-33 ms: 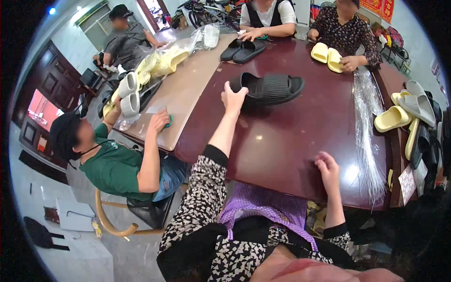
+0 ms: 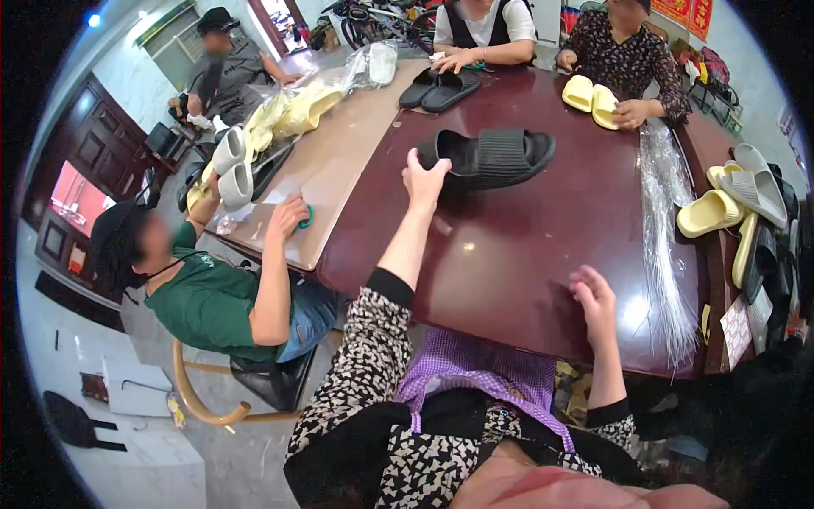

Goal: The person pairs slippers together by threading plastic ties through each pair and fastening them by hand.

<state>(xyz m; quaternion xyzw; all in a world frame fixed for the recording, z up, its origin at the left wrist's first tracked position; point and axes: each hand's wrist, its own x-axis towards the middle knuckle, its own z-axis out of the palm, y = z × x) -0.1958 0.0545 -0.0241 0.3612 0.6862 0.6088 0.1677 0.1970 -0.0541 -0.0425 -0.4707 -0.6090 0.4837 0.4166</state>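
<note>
My left hand point(image 2: 426, 180) grips a pair of black ribbed slippers point(image 2: 500, 159) by the heel end, thumb on the near side. They appear pressed together, toes pointing right, above the dark red table point(image 2: 475, 271); whether they touch it I cannot tell. Nothing is in my right hand point(image 2: 596, 297); its fingers are loosely bent and apart, over the table's near right part. To its right, a bundle of long clear plastic strips point(image 2: 666, 254) hangs along the table edge.
Across the table, one person touches black slippers point(image 2: 441, 90), another pale yellow slippers point(image 2: 591, 102). A person in green point(image 2: 208, 310) sits at left, holding green-handled scissors point(image 2: 305, 218). Grey and yellow slippers point(image 2: 236, 170) lie there. More slippers point(image 2: 712, 214) pile up at right.
The black slippers and my left hand have shifted slightly right. My right hand has risen a little, its fingers somewhat more upright.
</note>
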